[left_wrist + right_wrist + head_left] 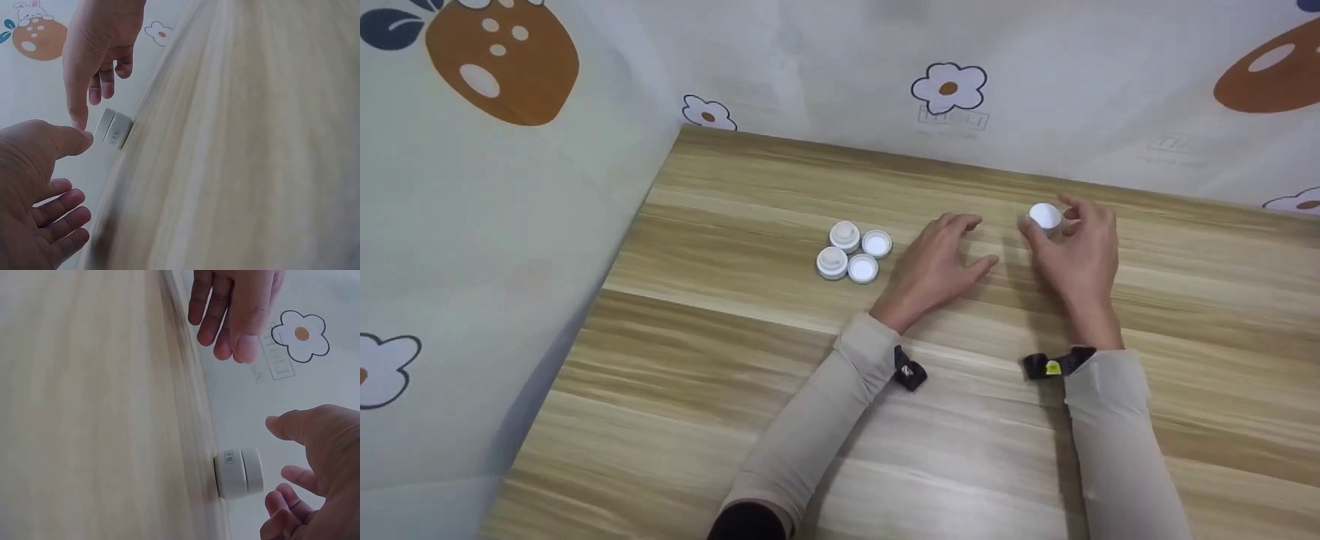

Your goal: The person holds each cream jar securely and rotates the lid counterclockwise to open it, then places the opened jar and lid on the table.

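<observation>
A small white round jar (1044, 215) with its lid on stands near the table's back edge. My right hand (1080, 251) is around it, thumb on the near left side and fingers on the far right. In the right wrist view these fingers (304, 478) are spread and a gap shows between them and the jar (239, 473). The jar (115, 128) shows a small dark print on its side in the left wrist view. My left hand (941, 262) is held to the left of the jar, thumb and fingers parted, with nothing between them.
Left of my left hand, two uncapped white jars (832, 262) stand close together. Beside them two white lids (877, 244) lie with their inner sides up. A patterned cloth wall (825, 67) rises behind the wood-grain table (720, 300) and along its left side.
</observation>
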Available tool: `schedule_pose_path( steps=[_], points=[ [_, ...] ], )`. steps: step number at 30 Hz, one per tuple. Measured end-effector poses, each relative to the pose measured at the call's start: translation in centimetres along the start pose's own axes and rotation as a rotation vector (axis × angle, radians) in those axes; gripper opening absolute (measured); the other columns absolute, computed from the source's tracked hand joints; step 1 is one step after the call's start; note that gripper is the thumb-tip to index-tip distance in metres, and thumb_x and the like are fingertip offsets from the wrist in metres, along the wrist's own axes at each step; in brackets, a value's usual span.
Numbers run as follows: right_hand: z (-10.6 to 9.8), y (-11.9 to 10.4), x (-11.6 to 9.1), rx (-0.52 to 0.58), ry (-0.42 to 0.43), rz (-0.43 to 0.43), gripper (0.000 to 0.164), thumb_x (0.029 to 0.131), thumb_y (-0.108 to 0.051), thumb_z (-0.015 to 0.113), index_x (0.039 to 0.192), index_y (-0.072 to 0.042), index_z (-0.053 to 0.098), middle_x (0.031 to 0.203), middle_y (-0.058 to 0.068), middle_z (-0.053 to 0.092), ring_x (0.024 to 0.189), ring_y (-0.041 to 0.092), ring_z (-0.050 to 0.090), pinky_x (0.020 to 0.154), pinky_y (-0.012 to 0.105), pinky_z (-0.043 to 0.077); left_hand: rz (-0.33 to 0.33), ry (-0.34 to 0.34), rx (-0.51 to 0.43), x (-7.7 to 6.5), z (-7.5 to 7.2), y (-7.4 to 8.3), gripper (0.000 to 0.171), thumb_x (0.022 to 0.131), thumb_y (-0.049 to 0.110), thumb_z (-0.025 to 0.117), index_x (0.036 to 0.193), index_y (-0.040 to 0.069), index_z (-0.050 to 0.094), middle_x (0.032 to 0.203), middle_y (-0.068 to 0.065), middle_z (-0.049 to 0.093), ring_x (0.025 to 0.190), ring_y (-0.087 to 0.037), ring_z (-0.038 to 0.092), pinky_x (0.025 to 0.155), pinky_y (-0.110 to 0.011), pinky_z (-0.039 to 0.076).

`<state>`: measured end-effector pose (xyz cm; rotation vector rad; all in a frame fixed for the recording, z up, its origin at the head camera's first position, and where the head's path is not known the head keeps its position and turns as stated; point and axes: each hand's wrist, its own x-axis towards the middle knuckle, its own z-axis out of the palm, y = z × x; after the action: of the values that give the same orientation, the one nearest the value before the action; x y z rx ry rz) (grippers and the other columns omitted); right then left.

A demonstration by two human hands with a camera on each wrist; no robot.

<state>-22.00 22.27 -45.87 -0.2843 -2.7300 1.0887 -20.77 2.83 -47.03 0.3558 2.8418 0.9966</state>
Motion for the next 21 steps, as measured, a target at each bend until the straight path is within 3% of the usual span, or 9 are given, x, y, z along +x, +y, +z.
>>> schedule_pose_path(
  steps=[6, 12, 21],
  points=[
    [0.51, 0.42, 0.80, 0.026, -0.058, 0.007, 0.066, 0.093, -0.037, 0.079, 0.146, -0.002, 0.060, 0.136, 0.026, 0.056, 0.117, 0.037, 0.060, 0.095, 0.037, 0.043, -0.004, -0.013, -0.002, 0.24, -0.11, -0.42, 0.067, 0.097, 0.051, 0.073, 0.153, 0.021, 0.053, 0.148, 0.005, 0.062, 0.138, -0.013, 0.058, 0.117, -0.029, 0.047],
    [0.57, 0.48, 1.05, 0.016, -0.105, 0.028, 0.059, 0.095, -0.035, 0.076, 0.142, -0.002, 0.061, 0.140, 0.024, 0.056, 0.124, 0.036, 0.061, 0.100, 0.041, 0.046, -0.022, -0.022, -0.007, 0.17, -0.26, -0.30, 0.067, 0.096, 0.052, 0.073, 0.154, 0.023, 0.053, 0.148, 0.006, 0.062, 0.137, -0.012, 0.058, 0.116, -0.030, 0.049],
    [0.64, 0.48, 0.70, 0.022, -0.109, -0.009, 0.055, 0.091, -0.024, 0.082, 0.136, 0.002, 0.064, 0.131, 0.022, 0.066, 0.112, 0.032, 0.067, 0.088, 0.024, 0.043, 0.001, -0.019, 0.003, 0.15, -0.01, -0.40, 0.065, 0.098, 0.049, 0.072, 0.153, 0.020, 0.054, 0.148, 0.005, 0.062, 0.138, -0.013, 0.058, 0.117, -0.029, 0.048]
  ],
)
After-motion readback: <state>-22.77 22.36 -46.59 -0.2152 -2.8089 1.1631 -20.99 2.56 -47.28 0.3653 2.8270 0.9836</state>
